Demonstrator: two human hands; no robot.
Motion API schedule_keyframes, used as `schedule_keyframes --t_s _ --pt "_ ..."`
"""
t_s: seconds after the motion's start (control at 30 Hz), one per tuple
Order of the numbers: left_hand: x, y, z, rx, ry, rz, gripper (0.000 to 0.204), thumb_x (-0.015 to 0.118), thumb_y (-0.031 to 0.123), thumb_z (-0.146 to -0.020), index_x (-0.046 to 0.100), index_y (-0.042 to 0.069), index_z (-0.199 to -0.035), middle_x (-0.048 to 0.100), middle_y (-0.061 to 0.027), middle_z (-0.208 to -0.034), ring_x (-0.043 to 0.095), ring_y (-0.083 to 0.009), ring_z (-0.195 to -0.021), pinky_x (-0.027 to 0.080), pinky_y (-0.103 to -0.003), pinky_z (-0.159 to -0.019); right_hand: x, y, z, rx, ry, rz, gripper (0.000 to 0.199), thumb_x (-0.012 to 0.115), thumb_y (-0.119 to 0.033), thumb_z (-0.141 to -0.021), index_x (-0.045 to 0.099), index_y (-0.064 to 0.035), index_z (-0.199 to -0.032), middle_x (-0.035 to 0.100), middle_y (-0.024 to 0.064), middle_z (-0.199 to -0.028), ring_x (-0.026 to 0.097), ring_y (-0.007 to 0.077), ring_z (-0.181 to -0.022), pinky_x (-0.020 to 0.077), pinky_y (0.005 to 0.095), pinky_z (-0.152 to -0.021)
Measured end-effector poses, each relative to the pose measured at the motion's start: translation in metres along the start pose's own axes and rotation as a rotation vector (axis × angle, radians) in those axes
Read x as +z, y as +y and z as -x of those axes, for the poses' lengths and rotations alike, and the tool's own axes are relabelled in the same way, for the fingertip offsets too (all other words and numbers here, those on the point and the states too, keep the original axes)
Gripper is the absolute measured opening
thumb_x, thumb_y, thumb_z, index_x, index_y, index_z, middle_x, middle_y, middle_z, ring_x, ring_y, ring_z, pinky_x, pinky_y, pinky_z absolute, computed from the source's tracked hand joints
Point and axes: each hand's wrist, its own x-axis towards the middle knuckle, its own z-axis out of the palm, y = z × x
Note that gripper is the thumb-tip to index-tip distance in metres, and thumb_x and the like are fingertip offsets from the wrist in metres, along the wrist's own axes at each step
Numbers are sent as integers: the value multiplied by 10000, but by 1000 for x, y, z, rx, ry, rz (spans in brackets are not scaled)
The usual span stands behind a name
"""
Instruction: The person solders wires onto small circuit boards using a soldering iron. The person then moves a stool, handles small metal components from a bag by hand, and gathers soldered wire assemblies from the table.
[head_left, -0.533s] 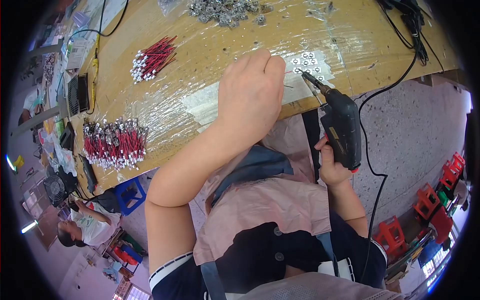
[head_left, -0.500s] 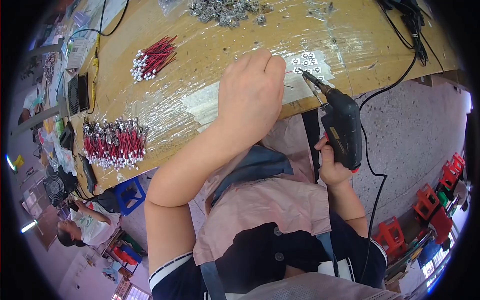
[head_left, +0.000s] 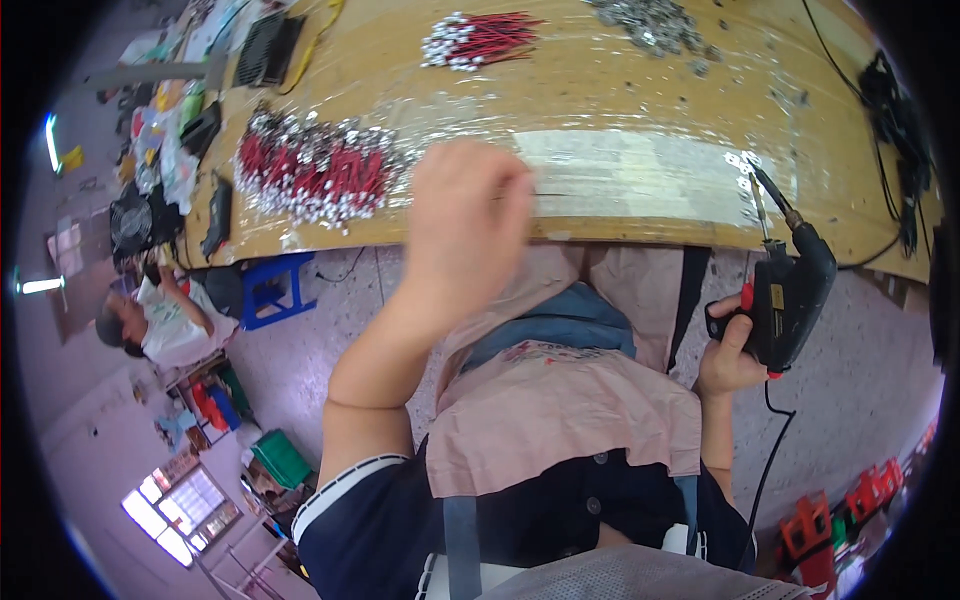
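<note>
My right hand [head_left: 733,362] grips a black soldering gun [head_left: 795,295] with red parts, its tip pointing at a few small white pieces [head_left: 743,160]. These lie at the right end of a pale tape strip [head_left: 620,180] on the table. My left hand [head_left: 465,225], somewhat blurred, is closed with curled fingers over the table's front edge, left of the strip. Whatever it holds is hidden. Just left of it lies a large pile of red and black wires [head_left: 315,170] with white connectors and small metal pieces.
Farther back lie a smaller bundle of connector wires [head_left: 485,40] and a heap of small metal parts [head_left: 655,25]. Black cables [head_left: 885,130] run along the right side. A second handheld tool [head_left: 217,215] and a fan [head_left: 135,220] are at left, near a seated person [head_left: 165,315].
My left hand has moved left, off the tape strip toward the wire pile. Fewer white pieces show at the strip's right end. The view has shifted; my right hand still grips the soldering gun.
</note>
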Motion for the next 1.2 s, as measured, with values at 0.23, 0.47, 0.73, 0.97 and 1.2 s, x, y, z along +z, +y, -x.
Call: schedule_keyframes --t_s 0.23,0.47,0.73,0.97,1.2 --pt "-46 -64 6 -203 91 -223 123 689 78 -737 627 56 -842 600 -94 -828 546 -278 -789 420 -371 -729 7 3 0 -20 -24 -17 382 570 -207 -923 514 70 -1180 616 98 -788 539 143 -644 427 271 -644" --pt "3 -82 -66 -143 52 -179 128 699 113 -730 623 52 -813 565 -138 -884 528 -336 -887 431 -417 -783 8 -2 -4 -25 -99 44 436 577 -284 -923 425 49 -1161 582 78 -707 548 159 -651 444 296 -645" --pt "-6 -58 -46 -97 28 -238 82 653 95 -774 600 33 -785 562 -146 -885 541 -347 -862 425 -440 -751 10 -5 -3 47 -93 -2 443 593 -254 -910 474 76 -1181 591 90 -701 529 153 -603 424 270 -634" --pt "3 -2 -30 -372 -237 544 84 619 67 -861 583 -9 -848 510 -39 -831 486 -99 -694 411 -232 -636 20 -29 -17 288 -112 -292 296 633 93 -726 590 67 -1018 637 111 -901 573 132 -711 481 269 -659" --pt "29 55 -9 -513 -598 1000 60 599 40 -885 574 -6 -855 498 -11 -858 476 -49 -720 405 -201 -624 40 -40 -41 238 -62 -327 247 604 67 -785 561 68 -1029 611 108 -837 569 130 -637 469 245 -565"
